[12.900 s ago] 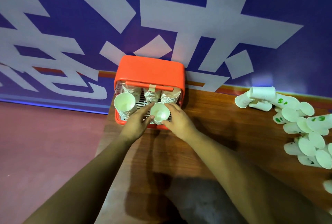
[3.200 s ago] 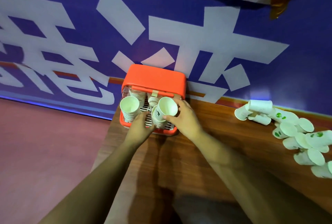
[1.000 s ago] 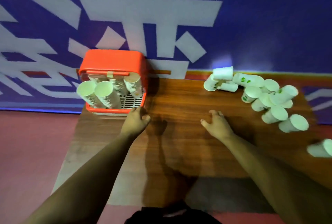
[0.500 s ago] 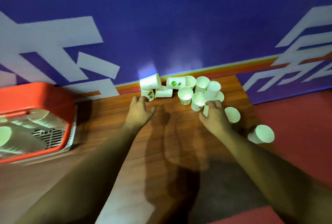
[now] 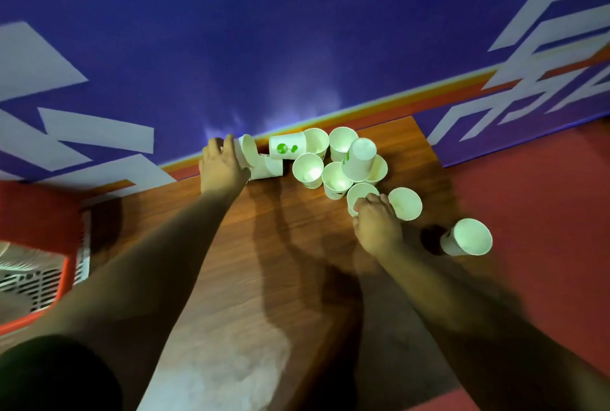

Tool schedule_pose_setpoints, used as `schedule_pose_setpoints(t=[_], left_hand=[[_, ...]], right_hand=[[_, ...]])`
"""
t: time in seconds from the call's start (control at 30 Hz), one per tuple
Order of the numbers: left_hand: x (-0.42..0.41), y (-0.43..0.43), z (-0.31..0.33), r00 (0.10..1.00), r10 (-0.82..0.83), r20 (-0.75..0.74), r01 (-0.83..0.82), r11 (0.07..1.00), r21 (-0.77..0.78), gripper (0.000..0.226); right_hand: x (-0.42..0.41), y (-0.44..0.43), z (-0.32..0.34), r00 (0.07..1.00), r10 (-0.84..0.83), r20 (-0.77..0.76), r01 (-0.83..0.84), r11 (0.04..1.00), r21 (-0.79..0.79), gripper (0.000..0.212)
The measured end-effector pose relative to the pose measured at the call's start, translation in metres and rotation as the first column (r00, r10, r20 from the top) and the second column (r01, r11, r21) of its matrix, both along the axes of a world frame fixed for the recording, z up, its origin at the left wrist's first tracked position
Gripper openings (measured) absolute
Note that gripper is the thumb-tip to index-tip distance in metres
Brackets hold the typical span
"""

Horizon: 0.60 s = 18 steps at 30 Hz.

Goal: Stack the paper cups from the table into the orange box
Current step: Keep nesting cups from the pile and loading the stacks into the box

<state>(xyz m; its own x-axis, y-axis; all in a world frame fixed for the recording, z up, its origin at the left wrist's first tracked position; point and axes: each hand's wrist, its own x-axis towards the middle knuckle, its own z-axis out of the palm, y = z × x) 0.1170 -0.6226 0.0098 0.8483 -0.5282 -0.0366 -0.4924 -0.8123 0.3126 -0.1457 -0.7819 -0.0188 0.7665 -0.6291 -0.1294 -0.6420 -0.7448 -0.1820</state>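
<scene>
Paper cups [image 5: 335,178] lie heaped at the far right end of the table [image 5: 290,278], against the purple wall [image 5: 297,47], and we find both hands at them. Our left hand [image 5: 221,168] is at the heap's left edge, fingers curled round the leftmost cup [image 5: 248,155]. That cup lies on its side, its long axis roughly along the wall and its mouth turned right, toward the heap. Our right hand [image 5: 376,224] is at the near edge, fingertips hooked over the near cup [image 5: 359,194], whose mouth tips up toward us; we cannot tell where the thumb sits. One stray cup [image 5: 468,238] lies apart to the right, nearer the right hand. The orange box [image 5: 36,209] is well apart to the left, cut off by the frame's edge. We therefore judge that the left arm has the shorter carry, and that each cup must be turned mouth-up before it nests in a stack. Half a second ago both hands were just arriving at the heap, with no cup plainly in their grip; now each has closed on one. A second ago both were empty, the left just beside the box.
</scene>
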Motion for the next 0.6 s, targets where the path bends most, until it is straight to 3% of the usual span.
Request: schedule_pose_setpoints(t=[0.17,0.3,0.47,0.6], left_hand=[[0.006,0.005,-0.006,0.99,-0.075,0.118,0.07,0.996,0.049,0.069],[0.002,0.022,-0.008,0.993,-0.07,0.096,0.077,0.995,-0.066,0.067],[-0.014,0.062,0.001,0.996,-0.003,-0.086,-0.025,0.943,-0.331,0.077],[-0.027,0.112,0.011,0.982,0.019,-0.19,-0.101,0.896,-0.433,0.082]], right_hand=[[-0.004,0.004,-0.003,0.998,0.041,-0.038,-0.041,0.999,-0.001,0.021],[-0.007,0.014,-0.001,0.996,0.085,-0.03,-0.086,0.996,-0.022,0.026],[-0.002,0.046,0.018,0.992,0.075,0.105,-0.081,0.995,0.058,0.023],[0.016,0.086,0.039,0.984,0.052,0.171,-0.074,0.99,0.124,0.017]])
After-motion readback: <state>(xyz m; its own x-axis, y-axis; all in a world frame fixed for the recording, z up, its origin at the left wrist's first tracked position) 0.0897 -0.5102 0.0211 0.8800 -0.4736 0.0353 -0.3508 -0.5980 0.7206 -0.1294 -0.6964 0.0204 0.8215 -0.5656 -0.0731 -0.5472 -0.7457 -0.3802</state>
